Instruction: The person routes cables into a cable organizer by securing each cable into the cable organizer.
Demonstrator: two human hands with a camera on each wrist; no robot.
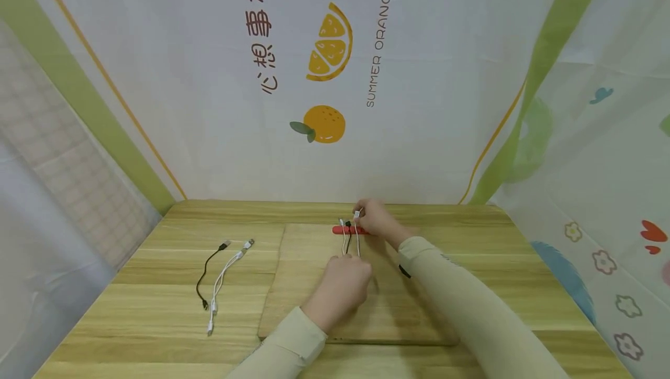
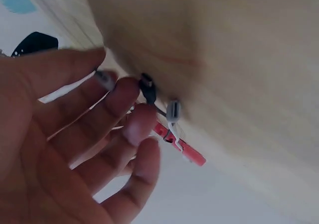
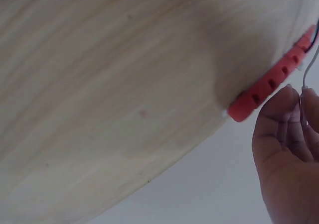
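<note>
A red slotted cable holder (image 1: 337, 230) lies along the far edge of a wooden board. A white cable (image 1: 343, 238) and a black cable (image 1: 349, 239) cross it near its left end. My right hand (image 1: 380, 221) pinches the upper end of another white cable (image 1: 358, 242), just behind the holder; several bare slots of the holder (image 3: 271, 82) show in the right wrist view. My left hand (image 1: 342, 283) pinches a pale connector (image 2: 104, 79) between thumb and finger. A black connector (image 2: 147, 87) and a white connector (image 2: 173, 110) stick out beside its fingertips.
The wooden board (image 1: 298, 292) rests on a wood-grain table (image 1: 146, 286). To the board's left lie a short black cable (image 1: 199, 277) and a white cable (image 1: 220, 280) with several ends. A printed white curtain (image 1: 429, 135) hangs behind the table.
</note>
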